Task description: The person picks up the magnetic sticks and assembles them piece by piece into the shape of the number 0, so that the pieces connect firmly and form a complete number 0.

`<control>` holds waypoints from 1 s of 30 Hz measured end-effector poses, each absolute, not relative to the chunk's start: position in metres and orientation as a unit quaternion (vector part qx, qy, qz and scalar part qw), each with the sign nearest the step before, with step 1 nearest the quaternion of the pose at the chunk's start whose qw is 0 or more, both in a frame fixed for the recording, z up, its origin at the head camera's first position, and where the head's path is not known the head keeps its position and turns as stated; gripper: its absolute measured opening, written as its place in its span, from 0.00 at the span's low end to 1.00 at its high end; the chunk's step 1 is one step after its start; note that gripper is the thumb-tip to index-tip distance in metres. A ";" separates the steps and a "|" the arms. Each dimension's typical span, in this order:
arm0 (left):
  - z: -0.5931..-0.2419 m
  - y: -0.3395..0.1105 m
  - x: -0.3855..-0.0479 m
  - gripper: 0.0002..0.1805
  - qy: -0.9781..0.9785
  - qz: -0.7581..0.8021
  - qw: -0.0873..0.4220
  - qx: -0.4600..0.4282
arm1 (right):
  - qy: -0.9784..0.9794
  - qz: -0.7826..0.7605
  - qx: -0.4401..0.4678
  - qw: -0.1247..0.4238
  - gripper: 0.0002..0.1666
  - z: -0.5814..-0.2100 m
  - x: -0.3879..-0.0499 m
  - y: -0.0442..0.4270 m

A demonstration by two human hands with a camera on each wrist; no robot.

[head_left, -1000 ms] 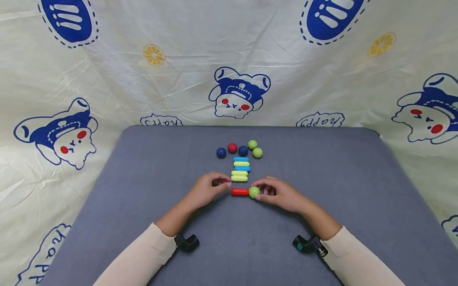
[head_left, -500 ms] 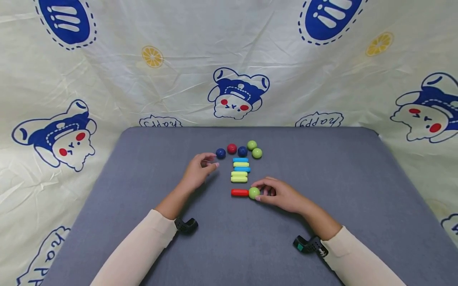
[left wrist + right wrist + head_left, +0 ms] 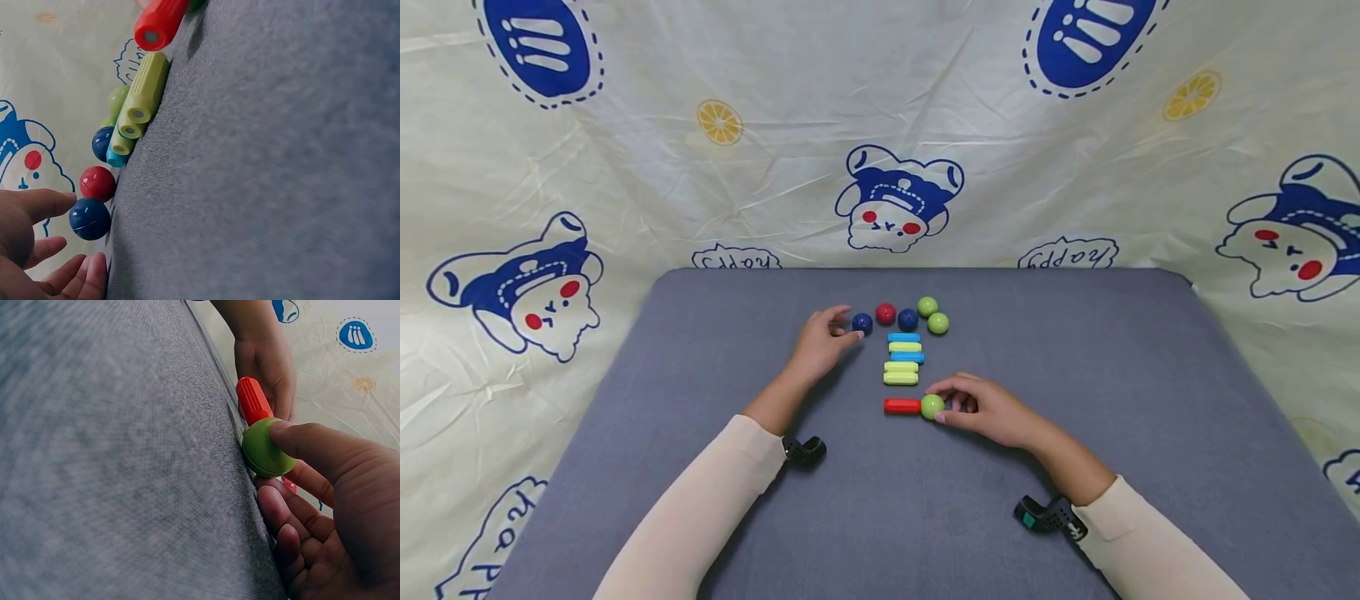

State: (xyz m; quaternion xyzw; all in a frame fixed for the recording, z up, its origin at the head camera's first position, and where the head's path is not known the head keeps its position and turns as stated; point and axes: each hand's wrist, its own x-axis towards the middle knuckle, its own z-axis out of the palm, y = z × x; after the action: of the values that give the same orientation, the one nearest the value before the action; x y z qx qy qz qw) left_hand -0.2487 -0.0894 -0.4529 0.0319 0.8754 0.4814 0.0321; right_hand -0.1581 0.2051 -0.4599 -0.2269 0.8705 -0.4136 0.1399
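Observation:
My right hand (image 3: 988, 408) pinches a green ball (image 3: 269, 448) between thumb and fingers. The ball sits against the end of a red ribbed stick (image 3: 902, 407), and the two lie in line on the table. At the row of balls, my left hand (image 3: 822, 343) reaches toward the leftmost blue ball (image 3: 90, 219). Its thumb and fingers are spread on either side of that ball, and a gap shows in the left wrist view. A red ball (image 3: 98, 183) is close beside this blue one.
Between the hands lies a column of yellow-green sticks (image 3: 901, 378) and blue sticks (image 3: 907, 357). Behind it are another blue ball (image 3: 907, 320) and two green balls (image 3: 937, 323). A grey cloth-covered table (image 3: 1075, 350) meets a printed curtain (image 3: 790, 192) at the back.
My left hand has left the red stick's left side, moved up and away to the back row, and now surrounds the leftmost blue ball. The right hand has stayed on the green ball.

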 end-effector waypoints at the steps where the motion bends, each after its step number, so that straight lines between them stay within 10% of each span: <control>1: -0.453 -0.089 -0.250 0.31 0.877 0.478 0.032 0.032 | 0.870 -0.414 -0.227 0.140 0.21 -0.460 -0.158 0.205; 30: -0.458 -0.089 -0.250 0.19 0.898 0.436 0.025 0.063 | 0.871 -0.415 -0.227 0.134 0.20 -0.461 -0.157 0.205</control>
State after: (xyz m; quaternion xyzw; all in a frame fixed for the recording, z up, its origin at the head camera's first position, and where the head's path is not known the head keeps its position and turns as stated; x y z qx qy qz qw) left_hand -0.2496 -0.0889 -0.4584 0.0633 0.8976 0.4356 0.0253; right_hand -0.1573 0.2047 -0.4612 -0.2271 0.8707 -0.4152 0.1337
